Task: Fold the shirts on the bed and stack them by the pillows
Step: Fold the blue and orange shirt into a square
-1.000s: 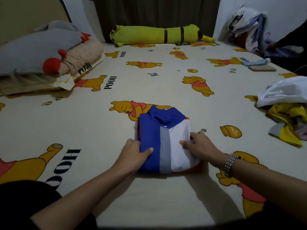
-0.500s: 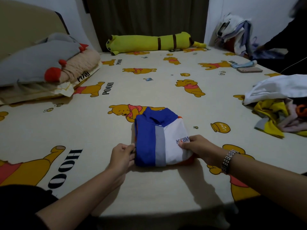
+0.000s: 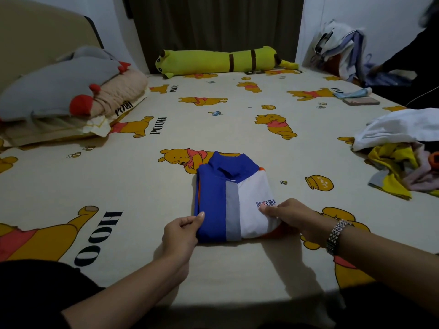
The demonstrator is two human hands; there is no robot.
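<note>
A folded shirt [image 3: 231, 198], blue on the left, grey down the middle and white on the right with a small logo, lies on the bed [image 3: 142, 186] in front of me. My left hand [image 3: 181, 231] pinches its near left corner, thumb on top. My right hand [image 3: 293, 216] grips the near right corner, fingers curled round the edge; an orange layer shows beneath. A heap of unfolded shirts [image 3: 401, 150], white, yellow and pink, sits at the right edge. The pillows [image 3: 69, 96] lie at the far left by the headboard.
A long yellow-green plush bolster [image 3: 223, 61] lies along the far edge by the dark curtain. A phone [image 3: 361, 101] and a light-blue item rest at the far right. Clothes hang in the right corner, where another person's dark sleeve [image 3: 403, 65] shows.
My left hand slid off the top of the shirt to pinch its left corner. My right hand moved toward the near right corner, uncovering the logo.
</note>
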